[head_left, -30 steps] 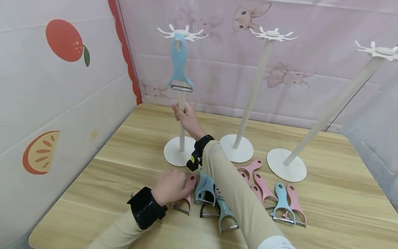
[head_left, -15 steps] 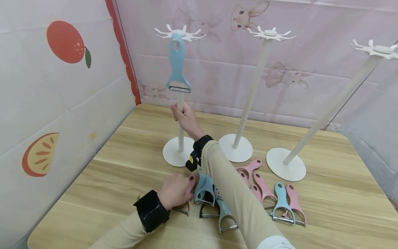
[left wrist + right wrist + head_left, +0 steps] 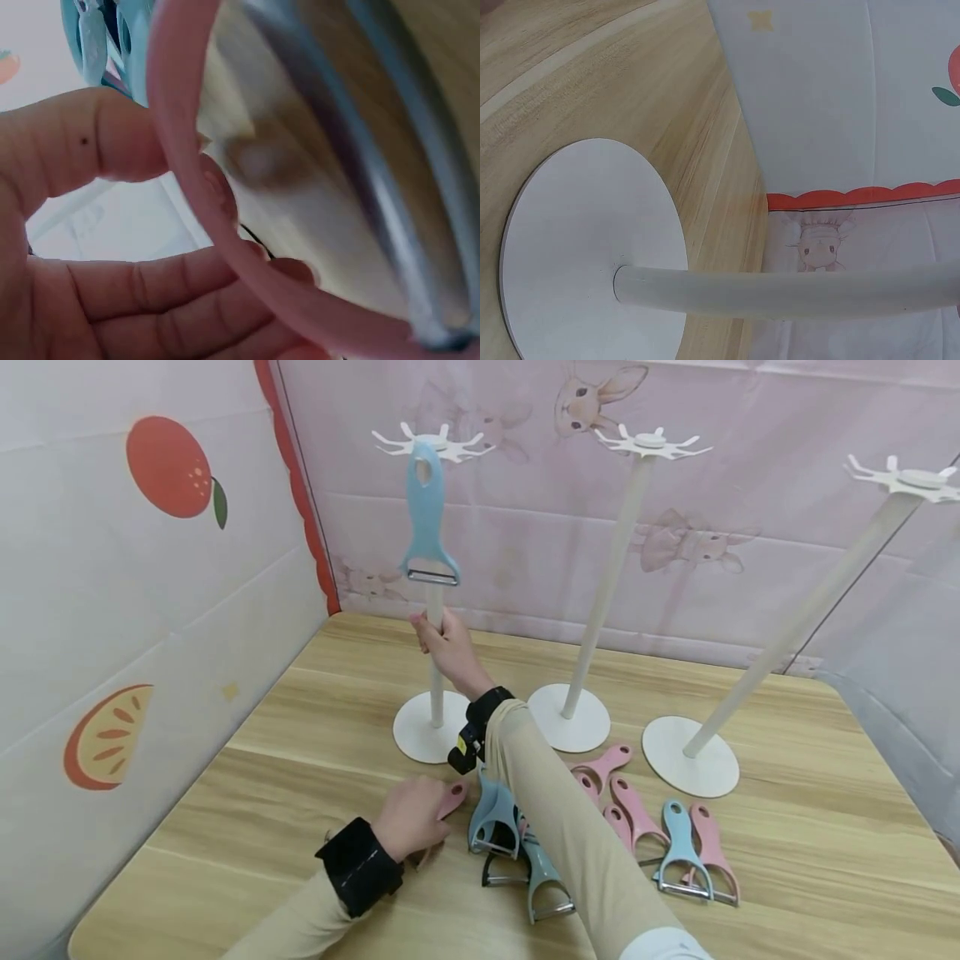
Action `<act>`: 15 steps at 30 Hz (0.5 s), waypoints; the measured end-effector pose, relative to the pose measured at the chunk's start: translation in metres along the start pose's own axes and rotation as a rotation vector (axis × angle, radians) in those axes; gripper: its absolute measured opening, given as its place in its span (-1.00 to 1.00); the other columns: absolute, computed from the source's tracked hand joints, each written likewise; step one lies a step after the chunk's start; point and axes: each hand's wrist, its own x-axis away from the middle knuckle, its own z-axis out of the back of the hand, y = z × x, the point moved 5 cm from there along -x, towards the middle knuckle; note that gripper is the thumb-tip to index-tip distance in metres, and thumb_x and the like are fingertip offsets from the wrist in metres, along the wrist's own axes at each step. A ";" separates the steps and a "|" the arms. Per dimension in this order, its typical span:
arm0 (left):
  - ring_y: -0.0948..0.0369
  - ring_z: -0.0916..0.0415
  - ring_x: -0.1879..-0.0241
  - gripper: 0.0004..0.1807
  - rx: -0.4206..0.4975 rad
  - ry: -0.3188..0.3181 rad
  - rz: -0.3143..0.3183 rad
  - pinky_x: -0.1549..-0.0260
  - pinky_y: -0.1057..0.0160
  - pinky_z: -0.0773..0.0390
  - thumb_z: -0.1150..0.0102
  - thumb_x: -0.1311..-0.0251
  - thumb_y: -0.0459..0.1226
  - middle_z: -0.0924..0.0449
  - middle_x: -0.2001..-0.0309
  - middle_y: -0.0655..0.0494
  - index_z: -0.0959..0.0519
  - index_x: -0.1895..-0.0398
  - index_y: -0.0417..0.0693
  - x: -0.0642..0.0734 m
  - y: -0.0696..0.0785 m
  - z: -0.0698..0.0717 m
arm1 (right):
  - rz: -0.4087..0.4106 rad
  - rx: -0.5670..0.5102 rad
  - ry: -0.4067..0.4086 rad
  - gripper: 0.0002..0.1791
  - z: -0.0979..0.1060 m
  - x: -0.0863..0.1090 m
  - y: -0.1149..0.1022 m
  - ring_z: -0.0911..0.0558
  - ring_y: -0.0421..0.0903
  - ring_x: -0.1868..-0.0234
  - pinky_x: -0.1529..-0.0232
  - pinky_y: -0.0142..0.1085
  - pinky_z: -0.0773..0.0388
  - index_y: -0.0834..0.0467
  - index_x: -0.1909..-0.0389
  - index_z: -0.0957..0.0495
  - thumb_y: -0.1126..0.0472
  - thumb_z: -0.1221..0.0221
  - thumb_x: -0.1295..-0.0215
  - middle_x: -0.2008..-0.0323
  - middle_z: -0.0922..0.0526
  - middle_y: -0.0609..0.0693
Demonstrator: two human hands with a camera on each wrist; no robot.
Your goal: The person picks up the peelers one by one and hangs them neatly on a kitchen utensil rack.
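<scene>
In the head view my left hand (image 3: 411, 818) holds a pink peeler (image 3: 453, 797) low over the tabletop. The left wrist view shows the thumb and fingers pinching the curved pink frame (image 3: 176, 90) beside its metal blade (image 3: 375, 202). My right hand (image 3: 453, 652) grips the white pole (image 3: 437, 689) of the leftmost stand, above its round base (image 3: 420, 739). From that stand's hooked top (image 3: 442, 442) hangs a light blue peeler (image 3: 426, 518), blade down. The right wrist view shows the pole (image 3: 795, 294) and base (image 3: 585, 240), but no grip.
Two more white stands, a middle one (image 3: 609, 577) and a right one (image 3: 795, 635), stand behind the peelers. Blue peelers (image 3: 495, 814) lie beside the left hand; pink peelers (image 3: 633, 806) and another blue one (image 3: 681, 843) lie further right. The right sleeve (image 3: 570, 810) crosses over the pile.
My left hand has closed around the pink peeler and shifted it slightly left, away from the blue ones, tilting its handle. The right hand stays on the pole.
</scene>
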 end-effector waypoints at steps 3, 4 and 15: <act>0.25 -0.30 0.67 -0.81 0.049 0.005 0.000 0.68 0.25 -0.35 -0.28 0.30 -0.39 -0.33 0.69 0.16 -0.42 0.67 -0.09 0.002 -0.008 0.005 | -0.001 0.015 -0.010 -0.78 0.000 0.000 0.000 -0.31 -0.11 0.54 0.45 -0.41 -0.29 0.30 0.46 -0.32 0.28 0.10 -0.38 0.62 -0.30 0.04; 0.27 -0.31 0.68 -0.80 0.056 0.011 0.005 0.67 0.26 -0.35 -0.28 0.30 -0.39 -0.33 0.69 0.18 -0.41 0.67 -0.08 0.003 -0.011 0.008 | 0.001 0.019 -0.013 -0.77 0.000 0.001 -0.001 -0.31 -0.10 0.54 0.44 -0.41 -0.29 0.31 0.46 -0.32 0.28 0.10 -0.38 0.62 -0.30 0.04; 0.28 -0.25 0.73 -0.85 0.155 0.212 0.117 0.74 0.32 -0.25 -0.23 0.13 -0.26 -0.34 0.73 0.21 -0.49 0.70 -0.08 0.011 -0.042 0.065 | 0.034 0.002 0.019 -0.75 0.002 -0.011 0.028 -0.31 -0.09 0.56 0.47 -0.38 -0.27 0.22 0.49 -0.32 0.19 0.06 -0.37 0.65 -0.30 -0.01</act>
